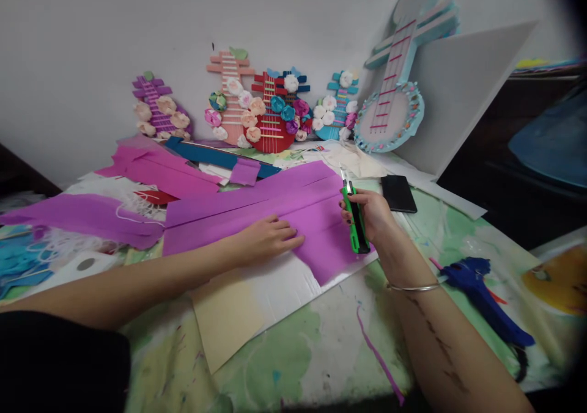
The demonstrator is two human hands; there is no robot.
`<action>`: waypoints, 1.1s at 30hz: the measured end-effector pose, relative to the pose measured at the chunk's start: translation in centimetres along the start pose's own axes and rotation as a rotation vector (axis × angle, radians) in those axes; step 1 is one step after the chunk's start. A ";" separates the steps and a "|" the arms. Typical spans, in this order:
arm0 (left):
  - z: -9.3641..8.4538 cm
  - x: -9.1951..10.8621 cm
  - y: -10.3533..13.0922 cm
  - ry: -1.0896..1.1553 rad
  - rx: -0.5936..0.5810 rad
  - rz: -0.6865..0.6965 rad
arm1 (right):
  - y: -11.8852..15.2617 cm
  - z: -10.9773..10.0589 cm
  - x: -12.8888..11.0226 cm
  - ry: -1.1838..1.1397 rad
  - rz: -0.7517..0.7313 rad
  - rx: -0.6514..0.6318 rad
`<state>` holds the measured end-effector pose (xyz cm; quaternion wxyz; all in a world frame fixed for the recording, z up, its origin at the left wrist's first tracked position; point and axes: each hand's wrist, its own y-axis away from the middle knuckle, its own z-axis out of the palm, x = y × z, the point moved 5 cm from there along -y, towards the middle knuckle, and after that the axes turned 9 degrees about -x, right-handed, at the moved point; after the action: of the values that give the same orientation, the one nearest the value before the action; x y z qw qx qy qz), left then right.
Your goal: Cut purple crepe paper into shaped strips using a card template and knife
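Observation:
My right hand (373,214) is closed around a green box cutter (356,226), whose blade is out and points up and away from me. The cutter is over the right part of a large purple paper sheet (316,217). On the same sheet, near its lower edge, my left hand (268,241) lies flat with its fingers stretched out. Beneath the paper is a white board (288,294). A pale yellow piece of paper (224,321) sticks out at the board's lower left.
A blue glue gun (486,300) and a black flat rectangular object (398,193) lie to the right. Magenta paper (160,168) and a blue strip (215,155) lie behind. Several flower-decorated cardboard instruments, including a red one (270,126), lean on the wall. A purple strip (378,355) lies in front.

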<state>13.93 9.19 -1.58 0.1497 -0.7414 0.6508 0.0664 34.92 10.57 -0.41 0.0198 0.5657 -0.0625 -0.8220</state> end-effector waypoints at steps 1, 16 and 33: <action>0.0 0.1 -0.1 -0.021 -0.007 -0.001 | 0.0 0.0 0.0 -0.004 -0.001 -0.002; -0.6 3.6 -3.3 -0.137 0.146 0.027 | -0.2 -0.5 -0.1 -0.011 -0.028 0.042; 0.5 2.5 -2.8 0.110 0.183 -0.083 | -0.5 -0.8 -0.1 -0.001 -0.033 0.056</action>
<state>17.14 7.27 -2.45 0.1836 -0.7536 0.6299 -0.0402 35.69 10.97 -0.69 -0.0099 0.5667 -0.0762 -0.8203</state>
